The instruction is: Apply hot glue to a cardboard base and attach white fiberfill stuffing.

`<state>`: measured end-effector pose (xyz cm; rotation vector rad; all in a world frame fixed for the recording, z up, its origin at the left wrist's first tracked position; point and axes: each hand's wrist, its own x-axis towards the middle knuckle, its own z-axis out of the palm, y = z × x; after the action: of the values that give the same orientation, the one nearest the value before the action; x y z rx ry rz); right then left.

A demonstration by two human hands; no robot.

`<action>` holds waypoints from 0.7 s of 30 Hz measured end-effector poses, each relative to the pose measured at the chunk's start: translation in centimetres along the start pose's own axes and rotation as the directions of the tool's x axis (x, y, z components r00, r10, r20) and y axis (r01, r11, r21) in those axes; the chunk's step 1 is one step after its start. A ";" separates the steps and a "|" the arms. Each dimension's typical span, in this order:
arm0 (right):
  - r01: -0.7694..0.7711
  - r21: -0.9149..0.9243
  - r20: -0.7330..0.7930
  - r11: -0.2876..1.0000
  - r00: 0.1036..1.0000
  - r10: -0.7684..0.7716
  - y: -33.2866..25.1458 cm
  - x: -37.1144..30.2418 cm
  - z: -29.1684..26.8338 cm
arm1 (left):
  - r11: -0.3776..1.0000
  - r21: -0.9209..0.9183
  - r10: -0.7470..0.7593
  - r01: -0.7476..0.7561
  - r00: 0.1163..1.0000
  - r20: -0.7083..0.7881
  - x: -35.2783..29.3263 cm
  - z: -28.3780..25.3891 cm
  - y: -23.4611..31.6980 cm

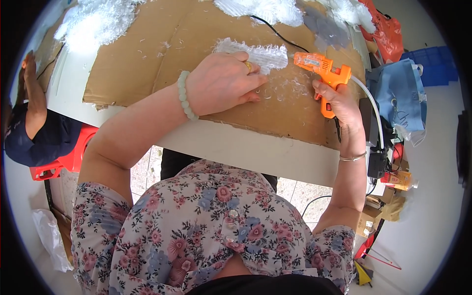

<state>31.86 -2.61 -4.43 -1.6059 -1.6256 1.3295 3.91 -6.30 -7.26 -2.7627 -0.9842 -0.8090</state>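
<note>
Table (275, 152): white, pale top.
Cardboard (162, 44): flat on the table, covering most of it.
Bag (400, 91): blue, at the table's right end.

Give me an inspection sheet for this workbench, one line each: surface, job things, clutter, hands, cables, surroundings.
Surface: white table under a brown cardboard sheet.
Job's things: orange glue gun, nozzle at a white fluffy strip.
Clutter: white fluff piles, loose fibres.
Grippers: left hand presses on the strip; right hand grips the gun.
Cables: black cord across the cardboard.
Surroundings: blue bag, red stool, another person at left.
</note>
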 end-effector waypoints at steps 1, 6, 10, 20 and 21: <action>0.014 0.010 0.022 1.000 1.000 -0.014 0.3 -0.1 -0.2 | 1.000 -0.004 -0.004 0.004 1.000 -0.010 -0.1 0.0 0.0; 0.020 0.055 0.068 0.998 0.997 -0.024 -0.1 -1.0 0.2 | 1.000 0.010 -0.006 0.005 1.000 0.026 -0.1 -0.3 0.1; 0.054 0.084 0.049 0.995 0.997 -0.058 -0.2 -1.1 0.3 | 1.000 0.016 -0.002 0.001 1.000 0.030 0.1 -0.3 0.0; -0.018 -0.028 0.021 0.999 1.000 0.019 -0.5 -1.0 0.2 | 1.000 0.001 -0.014 0.014 0.999 0.053 0.1 -0.5 0.1; -0.014 -0.029 0.020 0.999 1.000 0.015 -0.5 -0.9 0.3 | 1.000 -0.005 -0.011 0.012 0.999 0.041 0.0 -0.4 0.1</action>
<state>31.53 -3.51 -3.90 -1.6288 -1.6552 1.3395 3.77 -6.44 -6.89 -2.7906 -1.0074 -0.7609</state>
